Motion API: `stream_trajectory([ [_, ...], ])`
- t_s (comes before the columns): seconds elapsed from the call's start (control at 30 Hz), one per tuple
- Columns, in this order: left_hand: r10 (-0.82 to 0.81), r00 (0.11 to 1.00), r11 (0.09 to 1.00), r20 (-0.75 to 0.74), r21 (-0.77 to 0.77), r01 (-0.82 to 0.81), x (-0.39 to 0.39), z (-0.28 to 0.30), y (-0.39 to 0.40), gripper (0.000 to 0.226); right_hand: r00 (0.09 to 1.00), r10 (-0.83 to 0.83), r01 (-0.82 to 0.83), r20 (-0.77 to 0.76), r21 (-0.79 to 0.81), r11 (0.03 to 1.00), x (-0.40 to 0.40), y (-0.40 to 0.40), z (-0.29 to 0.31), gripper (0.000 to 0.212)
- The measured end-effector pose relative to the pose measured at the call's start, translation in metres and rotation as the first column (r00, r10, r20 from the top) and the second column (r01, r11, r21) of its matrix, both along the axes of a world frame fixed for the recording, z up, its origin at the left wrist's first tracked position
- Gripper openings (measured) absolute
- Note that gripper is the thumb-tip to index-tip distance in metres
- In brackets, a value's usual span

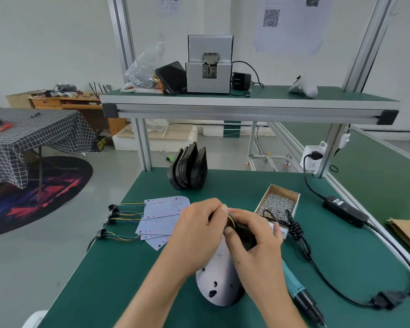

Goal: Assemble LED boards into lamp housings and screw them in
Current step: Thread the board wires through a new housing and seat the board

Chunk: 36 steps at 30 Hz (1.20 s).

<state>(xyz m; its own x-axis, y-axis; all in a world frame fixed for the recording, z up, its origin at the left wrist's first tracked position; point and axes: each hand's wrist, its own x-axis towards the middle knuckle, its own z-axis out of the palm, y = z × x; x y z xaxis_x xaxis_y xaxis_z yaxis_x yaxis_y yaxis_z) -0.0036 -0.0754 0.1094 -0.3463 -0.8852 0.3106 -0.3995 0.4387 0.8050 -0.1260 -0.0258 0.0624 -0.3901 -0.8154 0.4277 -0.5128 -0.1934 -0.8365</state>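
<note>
A white LED board lies over a black lamp housing at the middle of the green bench. My left hand pinches the board's coloured wires at its far end. My right hand grips the black housing, thumb pressed on its edge. Several more LED boards with wire tails lie fanned out to the left. Black housings stand stacked on edge at the bench's back.
A cardboard box of screws sits right of my hands. A teal electric screwdriver lies at the front right, its black cable running to a power brick. On the upper shelf stands a screw feeder.
</note>
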Motion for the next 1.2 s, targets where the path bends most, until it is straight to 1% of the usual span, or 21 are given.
stream_trajectory([
  [0.13, 0.019, 1.000, 1.000, -0.019, 0.002, -0.019, 0.003, -0.002, 0.002, 0.045, 1.000, 0.005, -0.006, 0.018, 0.038, 0.999, 0.000, 0.000, 0.000, 0.008],
  [0.23, 0.001, 1.000, 1.000, -0.029, -0.016, -0.001, 0.003, -0.002, 0.002, 0.046, 1.000, 0.022, -0.022, -0.005, 0.074, 0.997, -0.004, 0.002, -0.002, 0.020],
  [0.33, 0.010, 0.999, 0.999, -0.038, -0.037, -0.011, 0.001, -0.002, 0.004, 0.045, 1.000, 0.026, -0.025, -0.003, 0.115, 0.993, -0.008, 0.002, -0.002, 0.020],
  [0.4, 0.007, 0.998, 0.999, -0.059, -0.031, -0.009, 0.001, -0.002, 0.003, 0.043, 0.998, 0.044, -0.048, 0.035, 0.135, 0.990, -0.007, 0.003, -0.001, 0.022],
  [0.5, 0.018, 0.996, 1.000, -0.090, -0.005, -0.019, 0.002, -0.001, 0.001, 0.042, 0.989, 0.070, -0.084, 0.128, 0.106, 0.991, -0.001, 0.006, 0.000, 0.040],
  [0.53, 0.025, 0.995, 1.000, -0.097, -0.002, -0.026, 0.002, -0.001, 0.002, 0.042, 0.986, 0.063, -0.078, 0.154, 0.094, 0.992, 0.002, 0.005, 0.000, 0.041],
  [0.57, 0.031, 0.994, 1.000, -0.102, -0.002, -0.031, 0.001, 0.000, 0.002, 0.043, 0.983, 0.049, -0.065, 0.178, 0.085, 0.994, 0.005, 0.004, -0.001, 0.037],
  [0.63, 0.032, 0.995, 0.999, -0.098, -0.012, -0.034, 0.000, 0.000, 0.003, 0.043, 0.976, 0.009, -0.024, 0.216, 0.069, 0.997, 0.011, 0.002, -0.002, 0.023],
  [0.67, 0.028, 0.995, 0.999, -0.096, -0.017, -0.030, 0.000, -0.001, 0.004, 0.044, 0.976, -0.010, -0.005, 0.219, 0.071, 0.997, 0.014, 0.002, -0.002, 0.020],
  [0.77, 0.007, 0.995, 1.000, -0.102, -0.008, -0.008, 0.000, -0.002, 0.004, 0.043, 0.977, -0.048, 0.031, 0.208, 0.087, 0.996, 0.021, 0.003, -0.001, 0.029],
  [0.83, -0.001, 0.994, 1.000, -0.106, -0.009, 0.000, -0.001, -0.002, 0.006, 0.043, 0.966, -0.069, 0.049, 0.248, 0.089, 0.995, 0.024, 0.005, 0.000, 0.020],
  [0.97, -0.012, 0.994, 1.000, -0.104, -0.020, 0.009, -0.002, -0.005, 0.009, 0.042, 0.949, -0.096, 0.070, 0.301, 0.096, 0.993, 0.027, 0.007, 0.002, 0.025],
  [1.1, -0.022, 0.995, 0.999, -0.102, -0.034, 0.019, 0.000, -0.005, 0.008, 0.040, 0.942, -0.068, 0.042, 0.329, 0.088, 0.995, 0.029, 0.005, -0.001, 0.020],
  [1.2, -0.025, 0.995, 0.999, -0.093, -0.049, 0.021, 0.002, -0.005, 0.008, 0.042, 0.946, -0.066, 0.040, 0.316, 0.088, 0.995, 0.030, 0.004, -0.008, 0.034],
])
